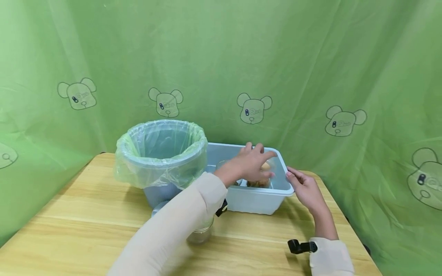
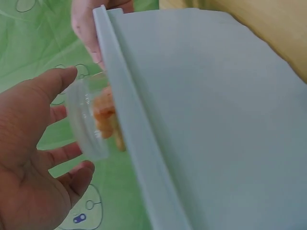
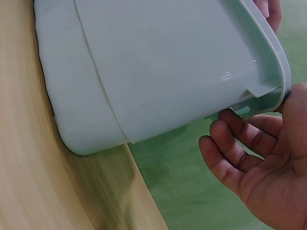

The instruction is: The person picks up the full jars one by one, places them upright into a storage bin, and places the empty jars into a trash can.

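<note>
A pale blue plastic bin (image 1: 255, 201) stands on the table with food containers inside. My left hand (image 1: 253, 165) reaches over its near wall, fingers spread. In the left wrist view, those fingers (image 2: 36, 139) are spread around the lid end of a clear container (image 2: 86, 120) holding orange-brown food, partly hidden behind the bin's rim. More brown food (image 1: 258, 183) shows lower in the bin, below the hand. My right hand (image 1: 307, 189) grips the bin's right rim, the thumb on top. In the right wrist view, its curled fingers (image 3: 240, 139) sit beneath the rim by the handle slot.
Left of the bin stands a bucket (image 1: 157, 193) lined with a thin green plastic bag (image 1: 127, 174). A clear jar (image 1: 200, 234) stands on the wooden table (image 1: 86, 230), partly hidden under my left forearm. Green cloth (image 1: 207, 57) with bear-head drawings hangs behind the table.
</note>
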Demonstrator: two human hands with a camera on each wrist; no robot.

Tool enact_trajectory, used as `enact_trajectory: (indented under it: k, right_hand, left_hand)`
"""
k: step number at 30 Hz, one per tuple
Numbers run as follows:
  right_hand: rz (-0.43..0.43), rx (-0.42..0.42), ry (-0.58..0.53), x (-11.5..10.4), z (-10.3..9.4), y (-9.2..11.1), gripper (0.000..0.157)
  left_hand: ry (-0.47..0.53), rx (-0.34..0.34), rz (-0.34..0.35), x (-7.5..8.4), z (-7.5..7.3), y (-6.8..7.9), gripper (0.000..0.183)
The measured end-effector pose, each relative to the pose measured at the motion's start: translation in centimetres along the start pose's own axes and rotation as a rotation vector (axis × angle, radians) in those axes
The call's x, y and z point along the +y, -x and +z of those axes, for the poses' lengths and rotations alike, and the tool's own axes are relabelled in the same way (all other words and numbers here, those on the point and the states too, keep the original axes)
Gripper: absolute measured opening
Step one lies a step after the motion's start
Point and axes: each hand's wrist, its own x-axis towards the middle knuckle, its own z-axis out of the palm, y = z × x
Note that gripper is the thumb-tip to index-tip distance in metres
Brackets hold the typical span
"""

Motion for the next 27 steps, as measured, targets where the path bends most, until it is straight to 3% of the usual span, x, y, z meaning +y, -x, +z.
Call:
enact_trajectory:
  k: [16, 27]
  right_hand:
    - [0.012, -0.012, -0.022, 0.1, 0.1, 0.0, 0.059]
    - [0.019, 0.003, 0.0, 0.0, 0.0, 0.0, 0.061]
  left_hand:
    - [-0.128, 0.054, 0.016, -1.1, -4.4, 3.7, 0.064]
    - [-0.186, 0.089, 0.021, -3.0, -6.6, 7.0, 0.064]
